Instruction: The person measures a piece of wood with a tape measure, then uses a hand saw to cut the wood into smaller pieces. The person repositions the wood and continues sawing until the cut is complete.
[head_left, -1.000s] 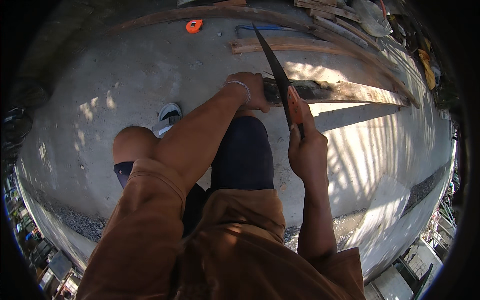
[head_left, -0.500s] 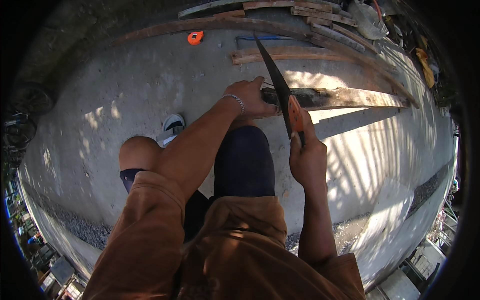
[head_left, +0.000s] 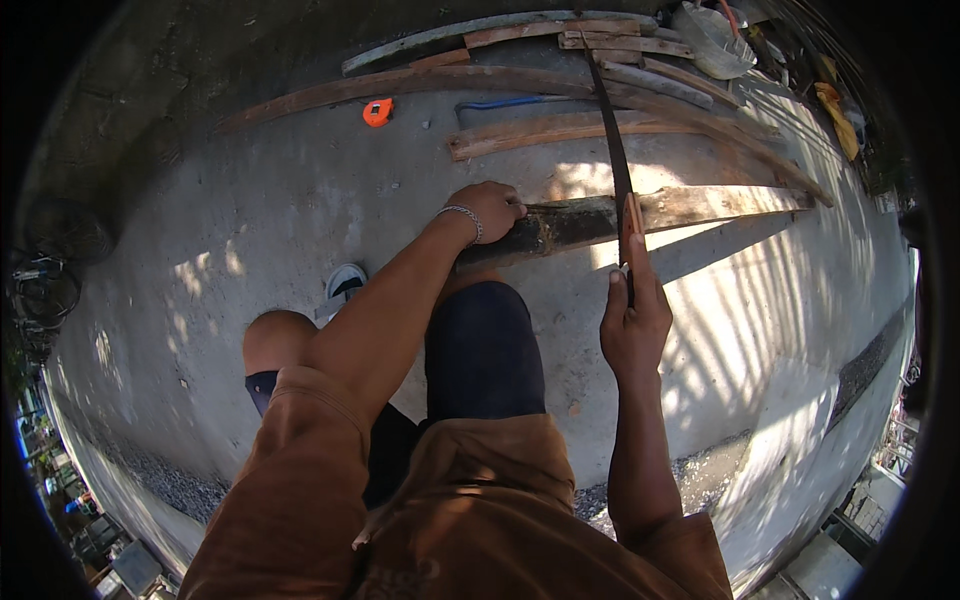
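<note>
A weathered wooden beam (head_left: 570, 228) stretches from beside my bent knee out to the right, its near end dark and its far end sunlit. My left hand (head_left: 488, 212), with a chain bracelet at the wrist, is closed around the beam near its left end. In my right hand (head_left: 637, 318) is a handsaw (head_left: 613, 130), held by its orange and black handle. The dark blade points away from me and crosses over the beam to the right of my left hand. Whether its teeth touch the wood, I cannot tell.
An orange tape measure (head_left: 377, 112) lies on the concrete floor (head_left: 320, 190). Beyond the beam are a blue-handled hacksaw (head_left: 500, 102), a reddish plank (head_left: 560, 132) and several stacked boards (head_left: 560, 35). A pale sack (head_left: 715, 42) sits at the far right.
The handsaw has moved right along the beam, its blade now seen more edge-on. My left hand has shifted slightly nearer the beam's left end and its fingers have drawn in.
</note>
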